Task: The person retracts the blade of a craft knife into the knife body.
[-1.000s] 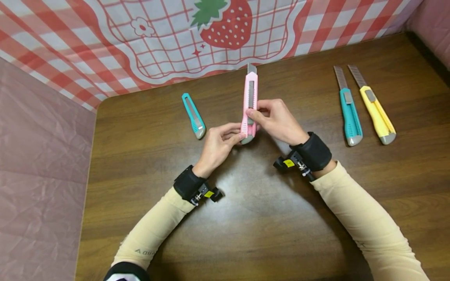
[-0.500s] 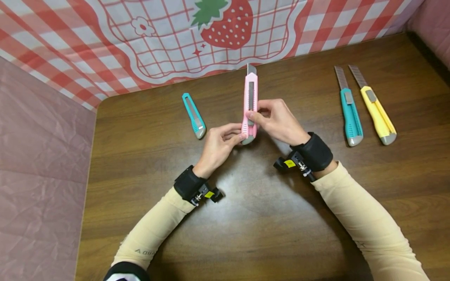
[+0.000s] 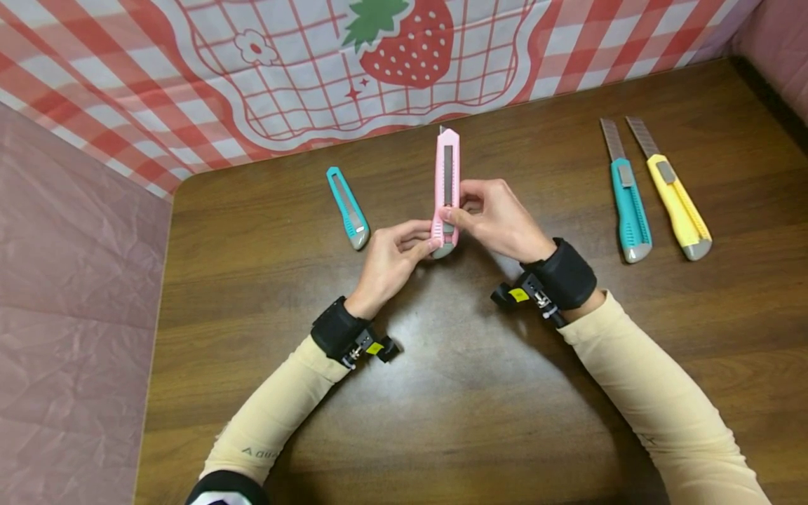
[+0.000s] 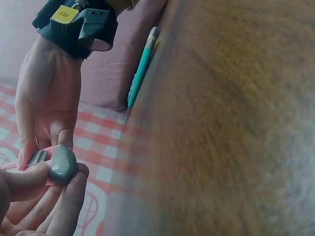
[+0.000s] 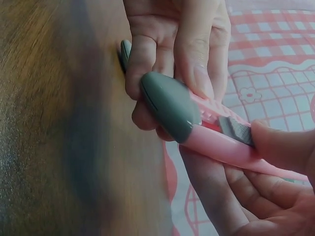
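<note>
A pink utility knife (image 3: 447, 161) is held upright between both hands over the middle of the table, a tiny tip of blade showing at its top. My left hand (image 3: 393, 261) pinches the lower end, thumb in front and fingers behind, near the grey end cap (image 4: 62, 164). Higher up, my right hand (image 3: 499, 217) grips the body from the right, its thumb on the grey slider (image 5: 236, 131). In the right wrist view the slider sits low in its slot, not far from the cap.
A small teal utility knife (image 3: 348, 209) lies left of the hands, blade inside. To the right lie a larger teal utility knife (image 3: 630, 210) and a yellow one (image 3: 678, 207), blades out. A checked strawberry cloth (image 3: 303, 77) hangs behind the wooden table (image 3: 429, 421).
The right thumb has slid down the pink utility knife with the slider. Its blade has drawn back into the body, leaving only a tip. The left hand stays almost still.
</note>
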Action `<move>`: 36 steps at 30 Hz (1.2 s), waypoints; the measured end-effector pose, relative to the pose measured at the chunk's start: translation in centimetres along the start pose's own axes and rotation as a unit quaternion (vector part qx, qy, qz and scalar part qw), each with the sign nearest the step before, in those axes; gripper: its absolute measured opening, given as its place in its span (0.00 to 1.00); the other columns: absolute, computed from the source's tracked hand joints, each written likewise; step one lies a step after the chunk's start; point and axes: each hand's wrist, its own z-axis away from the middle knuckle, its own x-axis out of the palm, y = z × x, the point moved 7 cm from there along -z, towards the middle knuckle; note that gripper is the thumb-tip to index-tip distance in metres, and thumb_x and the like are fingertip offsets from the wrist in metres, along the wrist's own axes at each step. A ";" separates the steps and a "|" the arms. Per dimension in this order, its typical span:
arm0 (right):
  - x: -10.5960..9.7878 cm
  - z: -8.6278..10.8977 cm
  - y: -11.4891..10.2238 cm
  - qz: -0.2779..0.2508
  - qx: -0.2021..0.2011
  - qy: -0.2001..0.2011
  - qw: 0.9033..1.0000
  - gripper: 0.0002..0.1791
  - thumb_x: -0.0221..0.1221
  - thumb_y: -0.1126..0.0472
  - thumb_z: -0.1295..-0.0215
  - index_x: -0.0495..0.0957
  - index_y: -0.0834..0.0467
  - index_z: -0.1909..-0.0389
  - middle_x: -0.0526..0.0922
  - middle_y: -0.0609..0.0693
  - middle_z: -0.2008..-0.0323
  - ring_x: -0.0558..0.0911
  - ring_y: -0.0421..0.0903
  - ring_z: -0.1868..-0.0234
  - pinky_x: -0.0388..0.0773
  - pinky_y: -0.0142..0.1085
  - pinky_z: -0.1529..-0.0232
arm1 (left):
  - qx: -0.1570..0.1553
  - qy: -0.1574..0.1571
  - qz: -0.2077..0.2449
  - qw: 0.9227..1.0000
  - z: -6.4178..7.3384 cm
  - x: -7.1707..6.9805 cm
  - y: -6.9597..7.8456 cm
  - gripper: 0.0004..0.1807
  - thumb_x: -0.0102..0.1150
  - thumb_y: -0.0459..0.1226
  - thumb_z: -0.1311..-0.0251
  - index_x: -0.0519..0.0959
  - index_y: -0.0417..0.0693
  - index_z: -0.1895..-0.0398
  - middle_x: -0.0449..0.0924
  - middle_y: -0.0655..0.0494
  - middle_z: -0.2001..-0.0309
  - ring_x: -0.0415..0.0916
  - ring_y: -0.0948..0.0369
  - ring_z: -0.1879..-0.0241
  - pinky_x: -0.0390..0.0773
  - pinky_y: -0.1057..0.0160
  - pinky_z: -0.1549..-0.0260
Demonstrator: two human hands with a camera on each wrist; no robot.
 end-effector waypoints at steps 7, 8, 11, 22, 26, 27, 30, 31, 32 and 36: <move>-0.1 0.1 0.2 -0.015 0.008 -0.003 1.000 0.09 0.60 0.63 0.39 0.78 0.66 0.62 0.84 0.59 0.67 0.82 0.43 0.67 0.80 0.28 0.74 | -0.001 0.007 0.011 1.000 -0.2 -0.1 -1.0 0.13 0.62 0.30 0.44 0.79 0.33 0.57 0.83 0.39 0.64 0.81 0.58 0.68 0.85 0.55 0.68; -0.1 0.1 0.1 -0.016 0.009 -0.004 1.000 0.09 0.60 0.63 0.39 0.78 0.66 0.62 0.84 0.59 0.67 0.82 0.43 0.67 0.79 0.28 0.74 | -0.004 0.009 0.012 1.000 -0.2 -0.2 -1.0 0.12 0.62 0.30 0.45 0.79 0.33 0.57 0.83 0.40 0.65 0.81 0.58 0.69 0.85 0.55 0.68; -0.1 0.1 0.1 -0.013 0.009 -0.004 1.000 0.10 0.60 0.63 0.39 0.78 0.66 0.62 0.84 0.58 0.67 0.82 0.43 0.67 0.79 0.28 0.74 | -0.007 0.016 0.010 1.000 -0.1 -0.3 -0.4 0.12 0.63 0.31 0.46 0.80 0.33 0.59 0.83 0.40 0.66 0.81 0.58 0.71 0.85 0.52 0.69; -0.3 0.0 0.0 -0.017 -0.001 0.000 1.000 0.09 0.57 0.63 0.36 0.78 0.66 0.60 0.83 0.58 0.66 0.82 0.43 0.66 0.80 0.29 0.71 | -0.014 0.021 0.016 1.000 0.4 -0.3 2.6 0.10 0.60 0.24 0.46 0.78 0.25 0.60 0.81 0.32 0.66 0.80 0.50 0.70 0.82 0.43 0.67; -0.3 0.1 -0.4 -0.017 0.005 -0.005 1.000 0.09 0.57 0.64 0.36 0.78 0.67 0.62 0.83 0.60 0.69 0.81 0.47 0.71 0.78 0.27 0.76 | -0.012 0.022 0.016 1.000 0.4 -0.3 2.8 0.10 0.60 0.24 0.46 0.77 0.25 0.60 0.81 0.31 0.66 0.80 0.50 0.70 0.82 0.43 0.67; -0.3 0.1 -0.8 -0.017 0.008 -0.007 1.000 0.09 0.56 0.65 0.36 0.78 0.68 0.62 0.83 0.61 0.70 0.81 0.49 0.72 0.78 0.26 0.77 | -0.012 0.023 0.016 1.000 0.4 -0.3 2.8 0.10 0.60 0.24 0.46 0.77 0.25 0.60 0.81 0.31 0.66 0.80 0.50 0.70 0.82 0.43 0.67; -0.2 0.5 -2.2 -0.016 0.015 -0.018 1.000 0.09 0.55 0.68 0.35 0.77 0.72 0.63 0.82 0.65 0.72 0.81 0.54 0.75 0.76 0.23 0.79 | -0.010 0.022 0.024 0.999 0.5 -0.3 2.8 0.10 0.60 0.24 0.46 0.77 0.25 0.60 0.80 0.31 0.66 0.80 0.50 0.70 0.81 0.41 0.67; -0.1 0.6 -2.6 -0.018 0.017 -0.021 0.999 0.09 0.54 0.69 0.35 0.77 0.73 0.64 0.82 0.66 0.72 0.80 0.55 0.75 0.76 0.23 0.80 | -0.010 0.022 0.025 0.999 0.5 -0.3 2.9 0.10 0.60 0.24 0.46 0.77 0.25 0.60 0.80 0.31 0.66 0.80 0.50 0.70 0.80 0.40 0.67; -0.2 0.7 -3.0 -0.017 0.018 -0.021 0.999 0.09 0.54 0.69 0.35 0.77 0.73 0.64 0.82 0.67 0.72 0.80 0.56 0.75 0.76 0.23 0.80 | -0.010 0.022 0.025 0.999 0.5 -0.3 2.9 0.10 0.60 0.24 0.46 0.77 0.25 0.60 0.80 0.31 0.66 0.80 0.49 0.70 0.80 0.40 0.67; -0.2 0.8 -3.2 -0.012 0.015 -0.021 1.000 0.08 0.54 0.70 0.36 0.77 0.73 0.65 0.81 0.67 0.72 0.80 0.56 0.75 0.75 0.23 0.81 | -0.011 0.022 0.025 0.999 0.5 -0.3 2.8 0.10 0.60 0.24 0.46 0.78 0.25 0.60 0.81 0.32 0.66 0.80 0.49 0.70 0.80 0.39 0.67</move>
